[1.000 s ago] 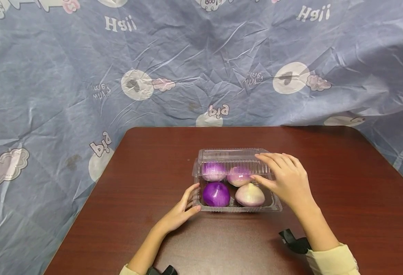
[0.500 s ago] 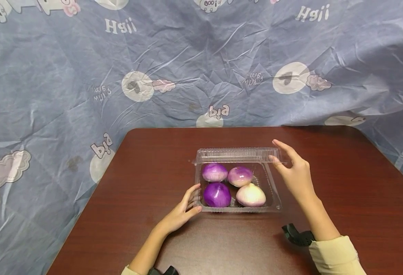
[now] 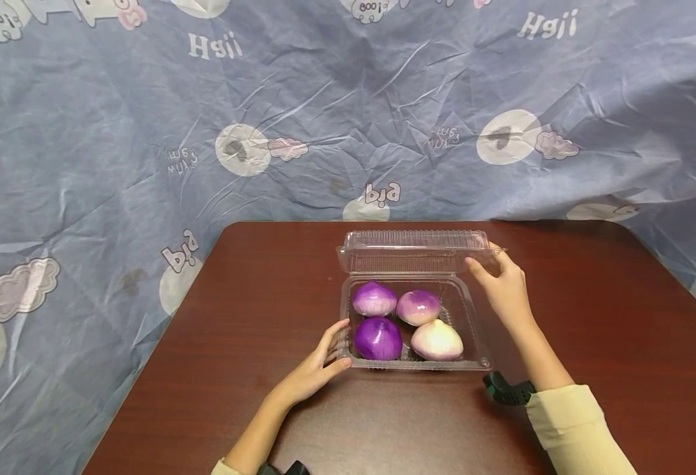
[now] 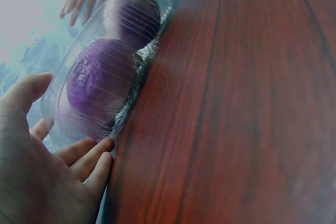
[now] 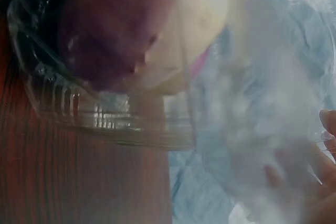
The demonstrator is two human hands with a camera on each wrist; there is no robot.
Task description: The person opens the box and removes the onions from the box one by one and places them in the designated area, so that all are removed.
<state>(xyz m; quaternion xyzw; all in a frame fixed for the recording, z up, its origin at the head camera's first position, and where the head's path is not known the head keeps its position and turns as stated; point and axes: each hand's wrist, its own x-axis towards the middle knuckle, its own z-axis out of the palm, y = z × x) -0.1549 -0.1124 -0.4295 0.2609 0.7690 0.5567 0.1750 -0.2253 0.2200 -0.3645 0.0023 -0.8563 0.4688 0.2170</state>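
Note:
A clear plastic clamshell container (image 3: 415, 364) sits on the table with its hinged lid (image 3: 413, 254) raised at the back. Several onions lie inside: a deep purple onion (image 3: 378, 339) front left, a pale onion (image 3: 437, 340) front right, a purple-and-white onion (image 3: 374, 300) back left and another onion (image 3: 418, 307) back right. My left hand (image 3: 312, 373) holds the container's left end, thumb at the front corner and fingertips against the side. At the lid's right end, my right hand (image 3: 506, 290) grips it, the thumb in front and fingers seen through the plastic behind.
The brown wooden table (image 3: 253, 284) extends around the container on all sides. Behind it hangs a wrinkled blue printed cloth (image 3: 324, 99). A dark strap piece (image 3: 508, 389) sits at my right wrist, beside the cream sleeve (image 3: 567, 415).
The lid has swung up and back from over the onions, uncovering them. My right hand has moved back and right with it. The left hand stays at the container's left end.

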